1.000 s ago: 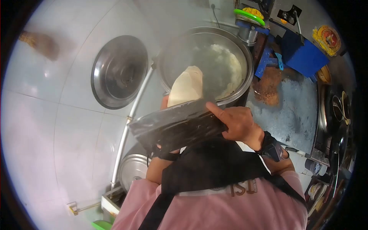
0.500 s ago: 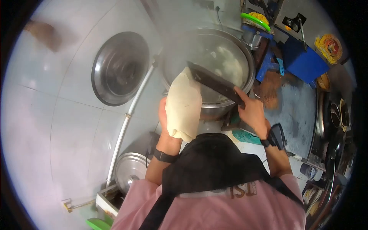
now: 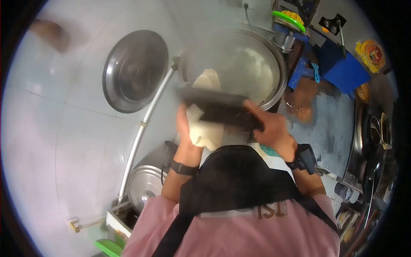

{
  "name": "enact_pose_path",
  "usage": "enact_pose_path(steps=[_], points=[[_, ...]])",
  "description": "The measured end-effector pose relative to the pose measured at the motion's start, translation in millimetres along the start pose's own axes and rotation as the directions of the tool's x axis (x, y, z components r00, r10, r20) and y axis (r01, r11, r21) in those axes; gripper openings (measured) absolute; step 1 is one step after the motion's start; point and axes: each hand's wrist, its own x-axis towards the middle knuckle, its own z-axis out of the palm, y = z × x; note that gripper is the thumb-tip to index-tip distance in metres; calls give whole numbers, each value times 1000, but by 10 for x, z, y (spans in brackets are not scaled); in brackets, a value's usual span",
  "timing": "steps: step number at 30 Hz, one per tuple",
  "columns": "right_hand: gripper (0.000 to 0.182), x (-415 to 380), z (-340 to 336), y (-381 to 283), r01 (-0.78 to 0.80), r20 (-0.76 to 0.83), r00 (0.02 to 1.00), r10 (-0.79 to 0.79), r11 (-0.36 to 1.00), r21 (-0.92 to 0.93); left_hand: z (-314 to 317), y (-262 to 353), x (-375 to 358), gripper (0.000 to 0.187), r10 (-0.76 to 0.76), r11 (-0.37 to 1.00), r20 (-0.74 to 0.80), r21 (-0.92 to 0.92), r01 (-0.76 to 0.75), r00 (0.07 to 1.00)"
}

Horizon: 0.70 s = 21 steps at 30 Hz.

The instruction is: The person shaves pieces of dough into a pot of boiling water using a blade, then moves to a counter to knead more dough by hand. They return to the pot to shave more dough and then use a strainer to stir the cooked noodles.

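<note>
A pale roll of dough (image 3: 207, 135) rests along my left hand (image 3: 184, 128), whose fingers are wrapped round its side. My right hand (image 3: 274, 130) grips a dark, flat blade (image 3: 222, 107), blurred by motion, which lies across the middle of the dough and hides part of it. The dough's far end shows beyond the blade, over the near left rim of a large steaming metal pot (image 3: 282, 77). Pale pieces (image 3: 257, 64) sit in the cloudy liquid at the pot's right side.
A round metal lid (image 3: 136, 73) is against the tiled wall at left, beside a white pipe (image 3: 143, 124). Right of the pot are a grey worktop (image 3: 329, 128) and a blue box (image 3: 342, 68). Another lid (image 3: 145, 184) stands at lower left.
My right hand has drawn the blade toward me and to the left, from the dough's far tip to over its middle. The camera view has shifted slightly.
</note>
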Motion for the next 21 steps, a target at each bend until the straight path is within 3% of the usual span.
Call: enact_pose_path(steps=[1, 2, 3, 4, 5, 6, 7, 8, 10, 11, 12, 13, 14, 15, 16, 17, 18, 19, 20, 21], points=[[69, 57, 6, -124, 201, -45, 979, -197, 974, 109, 100, -11, -45, 31, -3, 1000, 9, 10, 3, 1000], [69, 96, -6, -174, 201, -62, 979, -195, 974, 107, 220, -14, -129, 29, 335, 678, 162, 642, -357, 928], [69, 101, -5, -223, 197, 30, 980, -199, 979, 61, 275, -38, -200, 27, 447, -69, 478, 861, -504, 756], [69, 101, 2, -247, 198, 126, 972, -199, 980, 15, 155, -113, -159, 21, 495, 540, 185, 700, -467, 849], [69, 104, 31, -148, 201, 128, 971, -201, 979, 15, 108, -81, -114, 21, 498, 540, 184, 699, -469, 848], [68, 108, 85, 49, 120, 34, 992, -119, 992, -31, 77, -2, -51, 22, 317, 830, 224, 405, -384, 922], [67, 88, 108, 198, 35, -60, 997, -39, 997, -67, 116, 57, -41, 24, 148, 981, 327, 69, -180, 933], [67, 46, 82, 286, 47, -51, 997, -51, 997, -67, 178, 60, -83, 19, 210, 959, 102, 170, -225, 972], [65, 51, -7, 357, -196, -22, 981, 194, 975, -110, 126, 95, 9, 19, 179, 974, 54, 130, -185, 982], [65, 26, 16, 326, -199, -12, 980, 199, 974, -109, 47, 77, 30, 19, 124, 988, -9, 93, -122, 992], [69, 26, 11, 128, -14, -23, 1000, 14, 1000, 8, -70, 83, 80, 21, 37, 999, 279, 7, -40, 960], [72, 80, -10, -29, 183, -79, 981, -175, 977, 114, -140, -28, 72, 25, 208, 966, 138, 125, -225, 968], [72, 128, -29, -138, 181, -96, 981, -171, 977, 110, 65, -42, 6, 26, 284, 914, 131, 263, -310, 950], [72, 133, -34, -242, 171, 45, 984, -173, 984, 43, 243, -63, -96, 28, 358, 838, 124, 395, -377, 925], [72, 119, -27, -293, 170, 191, 968, -163, 985, -23, 158, -128, -102, 27, 520, 517, 235, 679, -521, 821], [72, 105, -5, -222, 169, 192, 968, -161, 985, -23, 160, -87, -95, 27, 519, 518, 234, 679, -520, 822], [72, 102, 34, -45, 104, 120, 988, -99, 994, -29, 170, -8, -67, 26, 305, 853, 123, 405, -328, 944], [71, 93, 80, 151, 38, 47, 998, -36, 999, -29, 171, 47, -64, 26, 41, 997, 107, 54, -47, 993], [62, 64, 116, 381, -29, -1, 1000, 29, 992, -119, 159, 51, -98, 20, 165, 969, 188, 152, -195, 968], [62, 58, 96, 389, -18, 6, 1000, 18, 992, -123, 142, 79, -94, 20, 177, 968, 185, 144, -205, 967]])
